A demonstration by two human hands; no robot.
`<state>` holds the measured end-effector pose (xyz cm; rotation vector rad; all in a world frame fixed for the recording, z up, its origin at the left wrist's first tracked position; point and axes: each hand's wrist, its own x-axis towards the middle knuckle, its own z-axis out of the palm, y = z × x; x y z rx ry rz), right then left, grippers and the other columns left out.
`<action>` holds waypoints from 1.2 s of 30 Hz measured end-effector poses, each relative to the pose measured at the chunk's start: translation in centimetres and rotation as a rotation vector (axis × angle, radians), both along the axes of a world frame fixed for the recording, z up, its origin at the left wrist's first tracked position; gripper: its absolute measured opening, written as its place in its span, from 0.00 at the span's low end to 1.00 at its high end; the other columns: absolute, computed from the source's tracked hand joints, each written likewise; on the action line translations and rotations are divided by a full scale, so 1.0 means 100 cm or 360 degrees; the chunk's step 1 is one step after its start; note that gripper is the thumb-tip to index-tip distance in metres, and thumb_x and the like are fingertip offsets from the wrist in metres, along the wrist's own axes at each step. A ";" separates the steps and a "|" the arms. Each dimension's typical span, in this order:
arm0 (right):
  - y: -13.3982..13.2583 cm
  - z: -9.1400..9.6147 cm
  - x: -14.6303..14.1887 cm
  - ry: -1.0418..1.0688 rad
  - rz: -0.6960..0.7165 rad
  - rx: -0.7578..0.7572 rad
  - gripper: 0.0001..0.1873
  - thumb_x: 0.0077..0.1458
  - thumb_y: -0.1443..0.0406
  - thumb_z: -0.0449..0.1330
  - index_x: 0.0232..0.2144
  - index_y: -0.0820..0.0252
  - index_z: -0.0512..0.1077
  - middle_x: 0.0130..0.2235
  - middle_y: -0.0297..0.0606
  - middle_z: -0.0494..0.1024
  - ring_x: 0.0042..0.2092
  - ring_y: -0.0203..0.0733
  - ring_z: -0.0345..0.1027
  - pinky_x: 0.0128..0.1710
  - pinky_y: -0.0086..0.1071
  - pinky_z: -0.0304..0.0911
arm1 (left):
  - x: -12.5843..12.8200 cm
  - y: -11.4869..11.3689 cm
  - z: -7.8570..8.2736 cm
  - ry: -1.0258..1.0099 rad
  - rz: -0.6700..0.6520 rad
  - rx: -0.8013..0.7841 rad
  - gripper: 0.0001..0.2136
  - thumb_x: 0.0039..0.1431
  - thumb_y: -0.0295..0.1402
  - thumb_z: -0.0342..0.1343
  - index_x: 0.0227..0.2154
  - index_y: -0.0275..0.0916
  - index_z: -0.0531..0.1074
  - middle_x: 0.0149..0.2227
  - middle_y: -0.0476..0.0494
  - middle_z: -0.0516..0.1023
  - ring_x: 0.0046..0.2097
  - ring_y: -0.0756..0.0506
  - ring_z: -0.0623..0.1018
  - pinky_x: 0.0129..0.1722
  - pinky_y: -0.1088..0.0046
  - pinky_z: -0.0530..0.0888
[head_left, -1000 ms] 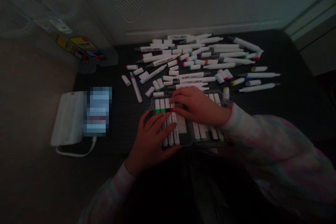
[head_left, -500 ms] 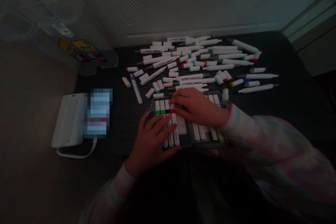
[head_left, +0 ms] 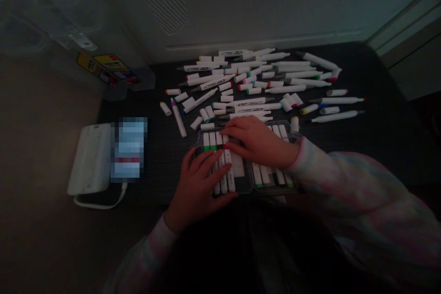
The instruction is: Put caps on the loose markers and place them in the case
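A clear plastic marker case (head_left: pixel 246 186) lies opened flat at the table's front edge. In its left half, several white markers stand side by side with green, black and red bands. My left hand (head_left: pixel 198 183) is spread over them, fingers apart, fingertips resting on the barrels. My right hand (head_left: pixel 258 140) reaches across the case's middle. Its fingertips touch the cap end of the red-banded marker (head_left: pixel 229 170), thumb and forefinger apart. More white markers (head_left: pixel 260 174) lie in the right half, partly hidden beneath my right hand and wrist.
Loose markers (head_left: pixel 250 101) and separate caps (head_left: pixel 206 114) are strewn behind the case on the dark table (head_left: pixel 155 147). To the left lie a white box-shaped device (head_left: pixel 91 158) and a phone with a blurred screen (head_left: pixel 131 147), a white cable (head_left: pixel 117 200) plugged in. Clear plastic containers (head_left: pixel 113 55) stand back left.
Both hands stay almost where they were, on the markers in the case. The view has shifted very slightly; nothing else has visibly moved.
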<state>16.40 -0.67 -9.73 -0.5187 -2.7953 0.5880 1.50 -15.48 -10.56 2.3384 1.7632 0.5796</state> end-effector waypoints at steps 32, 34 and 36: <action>0.000 -0.002 -0.001 -0.0033 0.0003 0.0062 0.19 0.55 0.62 0.51 0.46 0.66 0.68 0.44 0.46 0.71 0.45 0.49 0.63 0.43 0.41 0.56 | 0.000 0.001 0.000 -0.0025 -0.0005 0.0038 0.20 0.49 0.46 0.55 0.43 0.41 0.69 0.48 0.44 0.73 0.51 0.39 0.67 0.56 0.50 0.54; 0.000 -0.002 -0.001 -0.0036 0.0000 0.0064 0.19 0.55 0.62 0.52 0.46 0.66 0.68 0.44 0.46 0.71 0.45 0.49 0.63 0.43 0.41 0.56 | 0.001 0.001 0.000 -0.0025 -0.0001 0.0033 0.20 0.49 0.46 0.55 0.43 0.41 0.69 0.49 0.44 0.73 0.52 0.39 0.67 0.56 0.50 0.54; 0.000 -0.002 -0.001 -0.0035 -0.0005 0.0063 0.18 0.55 0.62 0.52 0.46 0.66 0.68 0.44 0.46 0.71 0.45 0.49 0.63 0.43 0.42 0.56 | 0.001 0.000 0.000 -0.0027 0.0011 0.0026 0.20 0.49 0.46 0.55 0.43 0.42 0.69 0.49 0.44 0.72 0.52 0.39 0.67 0.56 0.51 0.54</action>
